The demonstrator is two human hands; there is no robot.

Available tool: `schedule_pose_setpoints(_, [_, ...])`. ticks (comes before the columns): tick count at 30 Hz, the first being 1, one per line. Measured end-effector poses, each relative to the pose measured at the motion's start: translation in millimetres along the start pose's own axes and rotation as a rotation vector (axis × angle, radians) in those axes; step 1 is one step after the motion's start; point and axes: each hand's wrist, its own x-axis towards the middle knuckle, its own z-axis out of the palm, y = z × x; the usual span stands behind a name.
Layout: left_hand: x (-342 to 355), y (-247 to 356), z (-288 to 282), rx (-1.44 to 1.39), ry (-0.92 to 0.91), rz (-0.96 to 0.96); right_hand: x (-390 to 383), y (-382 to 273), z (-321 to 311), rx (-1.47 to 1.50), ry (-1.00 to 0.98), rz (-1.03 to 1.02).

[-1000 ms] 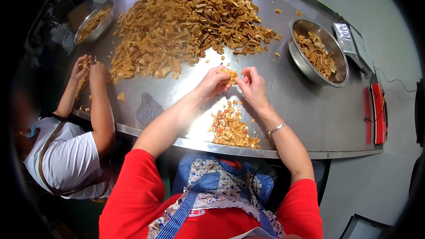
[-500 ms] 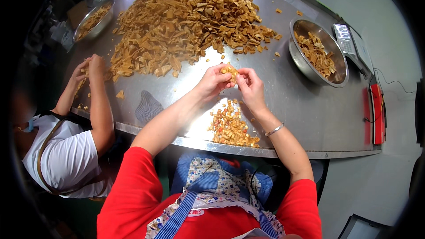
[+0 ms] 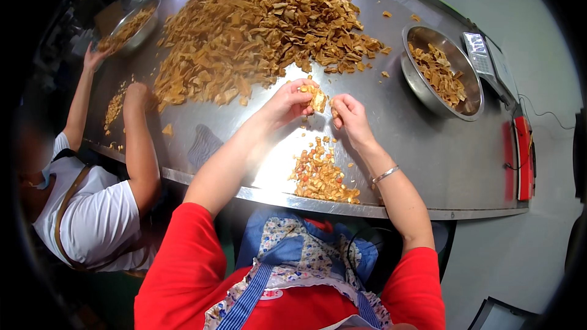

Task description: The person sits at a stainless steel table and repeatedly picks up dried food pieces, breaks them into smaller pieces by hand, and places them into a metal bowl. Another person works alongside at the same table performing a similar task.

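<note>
Between the thumb and fingers of my left hand (image 3: 287, 105) is a lumpy golden-brown chunk (image 3: 317, 99), with what look like peanuts on it. My right hand (image 3: 353, 121) is just to its right, a small gap away, fingers pinched together. Whatever small bit the right fingertips may hold is too hidden to name. Below both hands, near the table's front edge, lies a small heap of loose peanuts (image 3: 321, 177), some of them reddish. A large pile of flat brown broken pieces (image 3: 257, 30) spreads over the steel table (image 3: 440, 165) beyond my hands.
At right stands a steel bowl (image 3: 422, 91) of brown pieces, with a scale (image 3: 480, 55) behind it and a red device (image 3: 523, 159) at the table's side. A grey cloth (image 3: 206, 145) lies left. A co-worker (image 3: 98, 214) sits there, near another bowl (image 3: 143, 33).
My hands were together on the chunk and are now slightly apart, the left keeping it. The co-worker's far hand has moved from beside the other hand out to the left bowl.
</note>
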Motion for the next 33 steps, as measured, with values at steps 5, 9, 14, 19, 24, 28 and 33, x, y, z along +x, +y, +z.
schedule_pose_setpoints(5, [1, -4, -9, 0.305, 0.216, 0.061, -18, -4, 10, -0.586, -0.492, 0.018])
schedule_pose_setpoints(9, [3, -6, -6, 0.423, 0.281, -0.008, -19, 7, 10, -0.816, -0.556, -0.512])
schedule_pose_setpoints(14, [0, -9, 5, 0.591, 0.248, -0.041, -17, -14, 15, -0.771, -0.057, -0.085])
schedule_pose_setpoints(19, [3, -24, 7, 0.780, 0.014, 0.002, -7, -11, 5, -0.786, 0.103, -0.064])
schedule_pose_setpoints(24, [3, -24, 10, 0.245, 0.054, -0.074, 1, 2, -7, -0.546, 0.006, -0.066])
schedule_pose_setpoints(28, [3, -24, -1, 0.397, 0.129, -0.129, -3, -4, -3, -0.650, 0.003, -0.066])
schedule_pose_setpoints(33, [0, -14, 20, 0.176, 0.341, -0.152, 0, -3, -9, -0.511, 0.032, -0.008])
